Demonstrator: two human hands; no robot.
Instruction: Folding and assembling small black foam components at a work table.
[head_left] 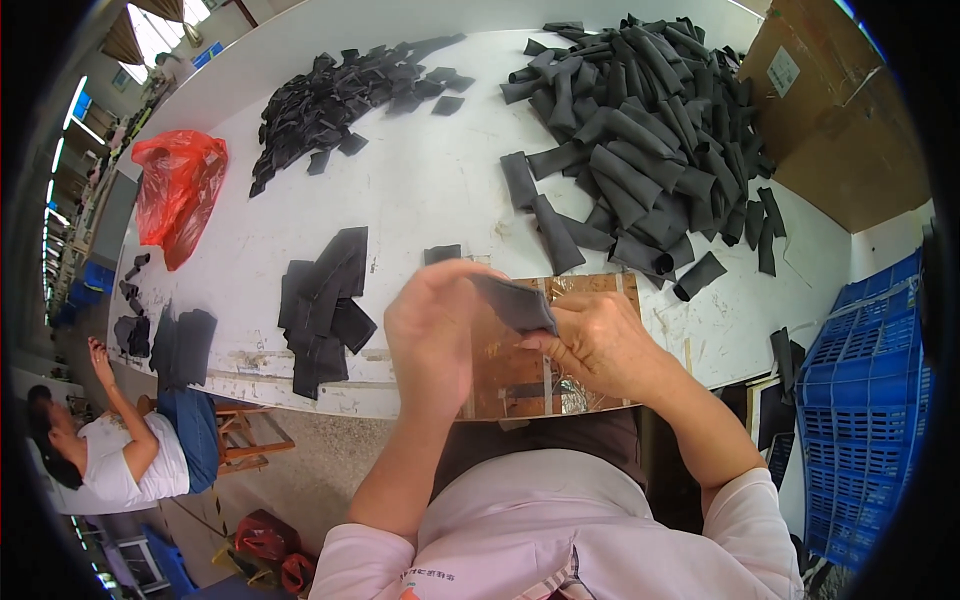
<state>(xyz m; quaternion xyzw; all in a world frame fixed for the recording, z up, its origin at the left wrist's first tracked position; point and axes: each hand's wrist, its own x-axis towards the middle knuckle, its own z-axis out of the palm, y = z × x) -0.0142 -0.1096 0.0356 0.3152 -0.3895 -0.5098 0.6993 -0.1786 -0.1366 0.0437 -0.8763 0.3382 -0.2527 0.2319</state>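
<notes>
The worker's right hand is at the centre of the frame, thumb and fingers pinching the right end of a dark grey fabric piece. The piece is held tilted between the two hands, above a brown board that lies at the near edge of a white table. The left hand, just left of centre, is motion-blurred; its fingers curve round by the left end of the piece, and whether they grip it cannot be told.

Left of the left hand, flat dark pieces lie overlapped in a small pile. A large heap of dark fabric tubes occupies the upper right, next to a cardboard box. A heap of small black pieces lies at upper left, with a red plastic bag near it towards the left rim. A blue plastic crate stands at the right. A second person in a white top is visible at lower left, one hand raised.
</notes>
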